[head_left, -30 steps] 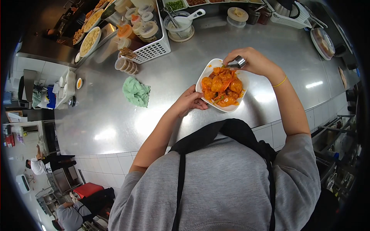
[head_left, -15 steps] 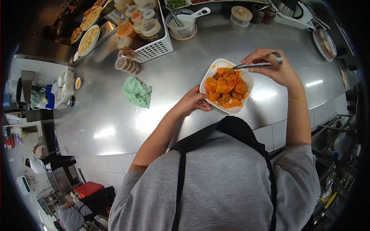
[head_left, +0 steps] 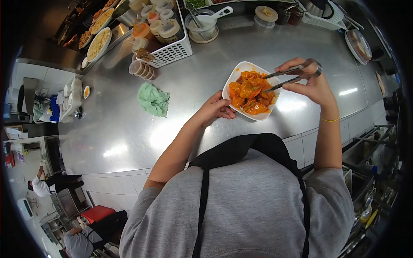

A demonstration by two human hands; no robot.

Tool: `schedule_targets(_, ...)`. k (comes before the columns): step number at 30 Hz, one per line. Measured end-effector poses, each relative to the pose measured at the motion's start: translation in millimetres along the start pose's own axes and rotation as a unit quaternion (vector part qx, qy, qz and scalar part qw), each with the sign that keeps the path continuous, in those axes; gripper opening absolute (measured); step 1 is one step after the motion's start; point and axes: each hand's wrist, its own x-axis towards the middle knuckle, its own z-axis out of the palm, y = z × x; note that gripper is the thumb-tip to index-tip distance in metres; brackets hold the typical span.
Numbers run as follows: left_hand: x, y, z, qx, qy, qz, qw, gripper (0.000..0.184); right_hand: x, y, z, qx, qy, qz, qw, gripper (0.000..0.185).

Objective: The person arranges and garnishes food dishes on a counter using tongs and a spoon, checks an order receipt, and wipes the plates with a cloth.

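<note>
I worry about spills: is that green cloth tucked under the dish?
No, the green cloth lies on the counter, apart from the dish.

My glossy orange sauced food pieces (head_left: 253,91) sit in a plain white rounded-square bowl (head_left: 242,67); my thin wristband (head_left: 330,121) is yellow.

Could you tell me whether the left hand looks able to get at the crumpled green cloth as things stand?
Probably yes: nothing stands between the left hand and the cloth on the steel countertop, though it would first have to let go of the square white bowl.
</note>
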Motion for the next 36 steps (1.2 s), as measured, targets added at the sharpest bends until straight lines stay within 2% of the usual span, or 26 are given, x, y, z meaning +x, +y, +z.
schedule_targets(1, -0.9, -0.4, -0.8, -0.001, 0.002, 0.002, 1.000, 0.042, 2.1, 0.3, 6.7, 0.024, 0.018, -0.020, 0.999, 0.029)
schedule_targets(2, -1.8, -0.7, -1.7, -0.008, -0.014, 0.013, 1.000, 0.040, 6.4, -3.6, 17.4, 0.032, 0.018, 0.002, 0.999, 0.028)
schedule_targets(4, -3.3, -1.6, -2.0, -0.014, -0.029, 0.023, 0.999, 0.038, 22.9, 0.8, 41.4, -0.021, 0.029, -0.038, 0.999, 0.026)
schedule_targets(5, -3.9, -1.6, -1.8, -0.002, -0.034, 0.029, 0.999, 0.039, 30.0, 8.6, 53.0, -0.024, 0.032, -0.023, 0.999, 0.028)
schedule_targets(13, -4.8, -6.2, -4.3, 0.000, -0.025, 0.045, 0.999, 0.038, 52.7, 26.0, 89.3, -0.177, -0.061, -0.023, 0.982, 0.026)
schedule_targets(15, -5.5, -5.3, -4.6, 0.003, -0.024, 0.039, 0.999, 0.037, 53.7, 25.3, 83.9, -0.172, -0.066, -0.035, 0.982, 0.024)
schedule_targets(19, -3.9, -6.0, -5.2, -0.002, -0.025, 0.039, 0.999, 0.036, 47.9, 19.4, 73.0, -0.097, -0.052, -0.006, 0.994, 0.019)
schedule_targets(21, -5.5, -3.9, -3.1, 0.001, -0.023, 0.038, 0.999, 0.033, 42.6, 13.5, 64.4, -0.012, 0.007, 0.000, 1.000, 0.018)
schedule_targets(25, -5.2, -4.6, -3.3, -0.002, -0.021, 0.037, 0.999, 0.033, 28.3, 0.9, 39.2, 0.099, 0.048, 0.013, 0.994, 0.017)
schedule_targets(29, -5.0, -3.3, -2.4, -0.007, -0.021, 0.039, 0.999, 0.034, 19.3, 7.1, 36.2, 0.081, 0.040, 0.012, 0.996, 0.019)
schedule_targets(31, -5.0, -3.3, -1.7, -0.008, -0.023, 0.040, 0.999, 0.034, 20.3, 3.8, 49.9, 0.028, 0.022, 0.014, 0.999, 0.023)
schedule_targets(33, -5.7, -3.2, -1.9, -0.005, -0.019, 0.038, 0.999, 0.034, 23.3, 11.8, 68.7, -0.067, 0.035, -0.032, 0.997, 0.026)
schedule_targets(34, -6.0, -4.0, -2.7, -0.005, -0.018, 0.038, 0.999, 0.034, 25.8, 13.1, 75.7, -0.066, 0.036, -0.033, 0.997, 0.026)
schedule_targets(36, -4.9, -5.4, -3.2, 0.001, -0.020, 0.040, 0.999, 0.034, 31.9, 12.8, 85.6, -0.207, 0.033, -0.049, 0.976, 0.029)
